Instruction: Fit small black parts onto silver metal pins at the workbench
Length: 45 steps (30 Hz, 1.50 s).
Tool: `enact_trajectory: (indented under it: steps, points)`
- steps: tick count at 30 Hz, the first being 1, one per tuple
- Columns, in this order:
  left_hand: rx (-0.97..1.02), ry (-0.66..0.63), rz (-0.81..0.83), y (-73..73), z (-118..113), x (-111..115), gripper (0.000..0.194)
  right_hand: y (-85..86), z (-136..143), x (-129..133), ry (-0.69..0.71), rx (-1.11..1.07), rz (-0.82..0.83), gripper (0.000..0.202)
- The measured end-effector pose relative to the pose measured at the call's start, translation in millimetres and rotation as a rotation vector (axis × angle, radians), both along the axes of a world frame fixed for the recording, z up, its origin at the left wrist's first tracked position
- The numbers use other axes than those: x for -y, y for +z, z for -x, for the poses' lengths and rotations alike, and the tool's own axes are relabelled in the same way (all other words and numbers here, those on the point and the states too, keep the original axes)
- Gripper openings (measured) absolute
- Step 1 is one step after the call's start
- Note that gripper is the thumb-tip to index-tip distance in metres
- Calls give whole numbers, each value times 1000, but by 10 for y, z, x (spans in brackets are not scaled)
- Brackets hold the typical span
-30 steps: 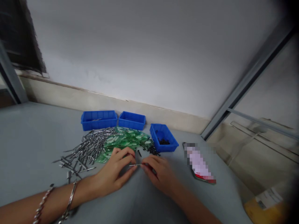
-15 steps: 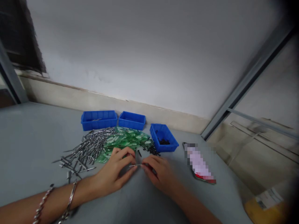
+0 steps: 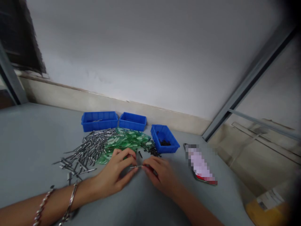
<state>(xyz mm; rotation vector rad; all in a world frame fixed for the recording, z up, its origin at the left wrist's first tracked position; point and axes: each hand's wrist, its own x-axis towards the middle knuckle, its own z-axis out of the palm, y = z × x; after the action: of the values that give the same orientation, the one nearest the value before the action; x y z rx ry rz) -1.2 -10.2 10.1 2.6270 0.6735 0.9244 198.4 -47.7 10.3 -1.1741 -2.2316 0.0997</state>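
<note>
Between my two hands lies a thin metal pin (image 3: pixel 133 167), nearly level. My left hand (image 3: pixel 121 169) pinches it with thumb and fingertips, and the fingertips of my right hand (image 3: pixel 158 172) are closed on its other end. A dark screw (image 3: pixel 140 154) rests on the table just beyond the fingertips. Left of my left hand spreads a pile of silvery metal pieces (image 3: pixel 91 149) that look like blind rivets. Green plastic packets (image 3: pixel 127 139) lie heaped behind my left hand. Small black screws (image 3: pixel 154 152) are scattered beyond my right hand.
Three blue bins stand along the back: a left bin (image 3: pixel 100 126) with a few thin pieces, a middle bin (image 3: pixel 133 125), and a right bin (image 3: pixel 170 149) holding black screws. A phone (image 3: pixel 201 166) lies on the grey table (image 3: pixel 42 135) at right. Behind is a wall (image 3: pixel 141 62).
</note>
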Motion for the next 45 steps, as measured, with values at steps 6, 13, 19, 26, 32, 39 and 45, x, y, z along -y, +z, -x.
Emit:
enact_trajectory:
  steps: [6, 13, 19, 26, 32, 39, 45]
  points:
    - [1, 1, 24, -15, -1, -8, 11, -4, -6, -2, -6, 4, -3, 23]
    - [24, -6, 26, 0, -4, -4, 11, 6, -4, -5, 6, 1, -9, 25]
    - [32, -17, 17, -8, 5, 5, 10, 2, -5, 5, -4, -11, 4, 25]
    - [35, -17, 30, -26, 9, -4, 9, -10, -4, -7, 7, -16, -25, 26]
    - [41, -33, 42, -20, 8, 3, 9, -1, -2, -8, 2, -30, -29, 25]
    - [35, -10, 34, -22, 6, 0, 9, 10, -5, -3, -8, 0, -9, 28]
    - [14, 18, 14, -33, 7, -2, 9, -1, -5, -26, 3, -7, -43, 26]
